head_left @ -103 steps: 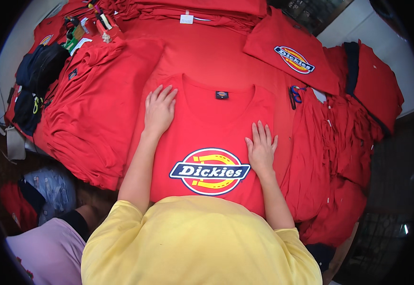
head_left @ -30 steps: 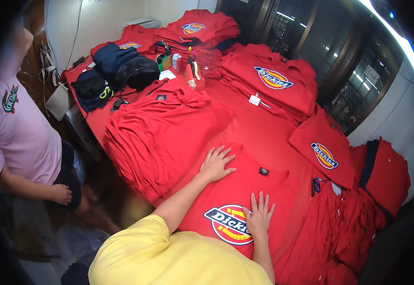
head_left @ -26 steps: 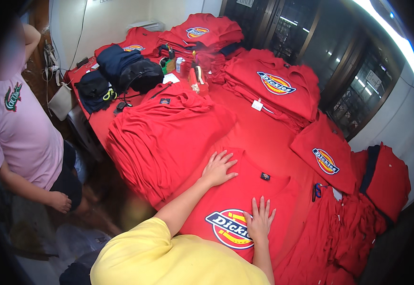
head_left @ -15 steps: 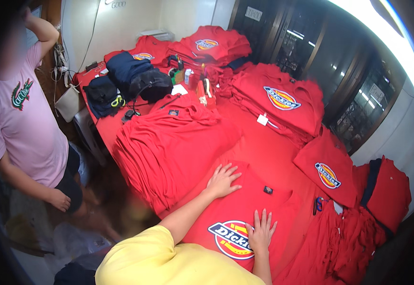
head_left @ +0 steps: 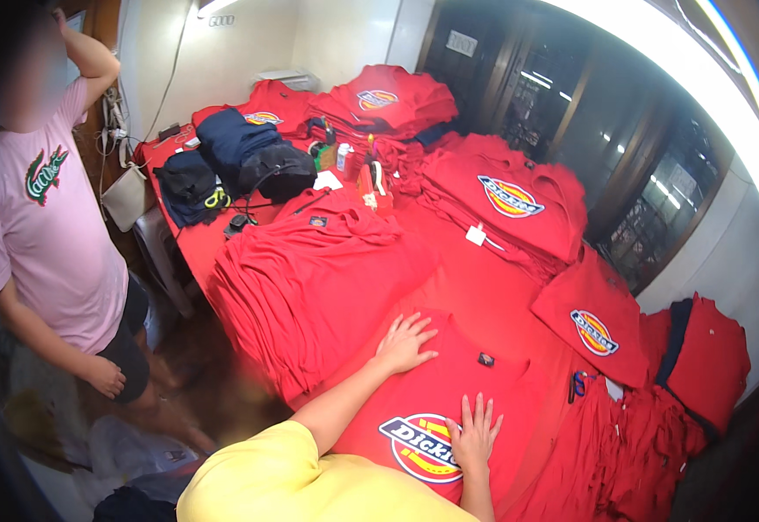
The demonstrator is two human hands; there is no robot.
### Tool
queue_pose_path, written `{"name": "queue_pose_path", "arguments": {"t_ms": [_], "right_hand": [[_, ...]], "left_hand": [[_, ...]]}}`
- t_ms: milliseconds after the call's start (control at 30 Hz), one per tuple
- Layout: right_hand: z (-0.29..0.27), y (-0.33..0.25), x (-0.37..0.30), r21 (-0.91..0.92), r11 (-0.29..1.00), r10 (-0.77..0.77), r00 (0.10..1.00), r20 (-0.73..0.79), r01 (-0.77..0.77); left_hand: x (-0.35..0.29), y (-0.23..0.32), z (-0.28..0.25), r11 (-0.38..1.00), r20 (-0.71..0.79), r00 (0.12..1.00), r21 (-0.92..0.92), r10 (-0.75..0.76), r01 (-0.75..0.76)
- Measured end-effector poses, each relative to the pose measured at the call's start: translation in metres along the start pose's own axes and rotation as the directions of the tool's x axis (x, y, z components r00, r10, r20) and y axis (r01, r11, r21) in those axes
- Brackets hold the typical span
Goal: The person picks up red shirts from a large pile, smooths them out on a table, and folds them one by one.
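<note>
A red T-shirt point(head_left: 449, 387) with a round blue, white and yellow chest print lies spread flat on the table in front of me. My left hand point(head_left: 404, 344) rests palm down on its upper left shoulder, fingers spread. Over the right edge of the print lies my right hand point(head_left: 477, 435), flat with fingers stretched out. Between the hands shows the neckline with a small dark label point(head_left: 485, 358). A layered pile of red shirts point(head_left: 310, 278) sits just beyond my left hand. Neither hand grips anything.
Folded red shirt stacks point(head_left: 510, 191) line the far and right sides of the red-covered table point(head_left: 475, 283). Blue-handled scissors point(head_left: 578, 386) lie by crumpled red shirts point(head_left: 623, 444) at right. Dark bags point(head_left: 266, 161) sit far left. A person in pink point(head_left: 66, 217) stands left.
My hands stay flat on the shirt in nearly the same places. The whole view has shifted slightly, with the far things now lower in the picture.
</note>
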State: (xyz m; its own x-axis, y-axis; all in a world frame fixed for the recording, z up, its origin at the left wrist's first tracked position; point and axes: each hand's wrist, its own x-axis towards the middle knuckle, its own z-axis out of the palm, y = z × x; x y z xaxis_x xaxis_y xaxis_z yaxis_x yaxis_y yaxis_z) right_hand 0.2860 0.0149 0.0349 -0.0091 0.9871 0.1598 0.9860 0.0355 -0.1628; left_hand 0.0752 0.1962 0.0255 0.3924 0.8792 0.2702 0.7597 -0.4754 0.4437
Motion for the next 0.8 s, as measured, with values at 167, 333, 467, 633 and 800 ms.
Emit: {"name": "queue_pose_path", "arguments": {"t_ms": [167,333,467,633,800], "right_hand": [[-0.001,0.002,0.000,-0.033,0.999,0.010,1.000,-0.004,-0.010],[0.004,0.000,0.005,-0.022,1.000,0.008,1.000,0.025,-0.007],[0.007,0.006,-0.002,0.031,0.998,0.054,0.988,-0.143,-0.050],[0.020,0.016,-0.005,0.089,0.990,0.128,0.970,-0.204,-0.112],[0.001,0.032,-0.013,0.118,0.971,0.219,0.973,-0.072,-0.210]], "left_hand": [[0.005,0.004,-0.001,0.995,0.003,0.999,0.090,0.047,-0.047],[0.005,-0.011,0.010,0.996,-0.038,0.998,0.074,0.044,-0.041],[0.010,-0.005,0.011,0.994,-0.057,0.996,0.078,0.075,-0.071],[0.011,-0.004,0.006,0.984,0.028,0.996,0.154,0.090,-0.093],[-0.015,0.047,-0.013,0.955,0.083,0.988,0.256,0.133,-0.150]]}}
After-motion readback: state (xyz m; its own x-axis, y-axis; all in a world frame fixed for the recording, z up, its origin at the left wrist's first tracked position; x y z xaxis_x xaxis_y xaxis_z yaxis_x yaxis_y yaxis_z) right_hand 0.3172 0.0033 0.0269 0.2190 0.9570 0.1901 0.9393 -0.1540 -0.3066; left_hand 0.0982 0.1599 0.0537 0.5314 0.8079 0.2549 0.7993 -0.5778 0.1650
